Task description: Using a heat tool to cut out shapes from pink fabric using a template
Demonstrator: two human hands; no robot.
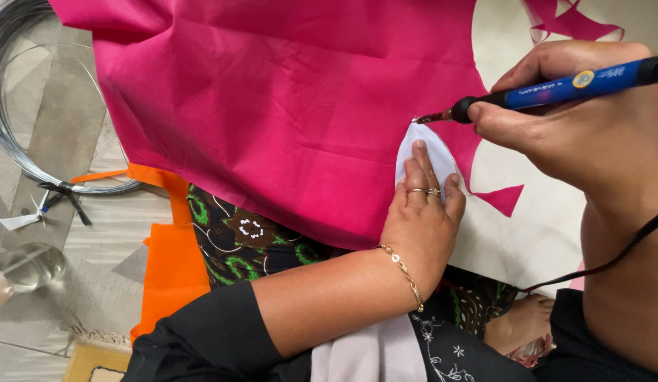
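left hand (pixel 422 212) pins a white petal template (pixel 426 152) on pink fabric (pixel 272 106) while the right hand (pixel 576 120) runs a blue hot-tip cutting pen (pixel 555 88) round its edge.

going left to right: a coil of grey wire (pixel 18 106) lies on the floor at 9 o'clock of the fabric, orange cloth (pixel 170 262) at its 7 o'clock. the left hand lies flat, fingers spread, gripping nothing, just pressing the template, which sits at its 12 o'clock. the right hand is clenched round the pen, whose tip touches the template's top point, at 10 o'clock of that hand. to cut well, i judge the template must stay pressed flat, the tip hugging its outline, fingertips kept clear of the hot point.
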